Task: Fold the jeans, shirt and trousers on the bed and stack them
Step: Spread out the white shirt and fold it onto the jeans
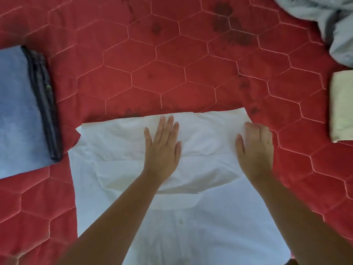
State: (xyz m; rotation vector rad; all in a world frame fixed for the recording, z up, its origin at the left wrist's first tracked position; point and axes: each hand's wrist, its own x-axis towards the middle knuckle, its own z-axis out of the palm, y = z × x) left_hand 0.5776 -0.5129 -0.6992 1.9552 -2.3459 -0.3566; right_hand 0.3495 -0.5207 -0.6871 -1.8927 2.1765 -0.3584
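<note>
Under both hands (162, 144) (255, 146): white shirt (118, 146), flat.

This is a bedroom in a home: nearly the whole frame is filled by a bed (172, 69) under a red quilted spread, stitched in pale hexagons and marked with dark stains. Household laundry lies on it. A white button-front shirt (114, 146) is spread at lower centre, a folded blue garment (15, 111) touches a folded dark striped garment (45, 104) at the left edge, a folded cream cloth (342, 106) sits at the right edge, and a crumpled pale grey fabric heap (324, 14) fills the upper right corner.
</note>
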